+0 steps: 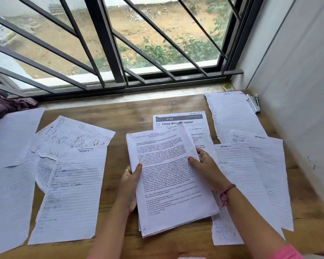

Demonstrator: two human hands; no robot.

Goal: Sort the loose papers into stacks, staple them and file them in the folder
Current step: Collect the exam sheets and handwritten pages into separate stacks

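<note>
left hand [130, 184] | right hand [206, 166] | thumbs atop printed stack [172, 184]

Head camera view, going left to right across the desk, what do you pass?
Dark cloth → handwritten lined sheets → left hand → printed stack → right hand → lined sheets → stapler.

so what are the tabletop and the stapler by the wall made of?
Tabletop: looks like wood or wood-look laminate, matte brown with visible grain; can't tell which. Stapler: seems metal, silvery and shiny, though small and blurred.
</note>
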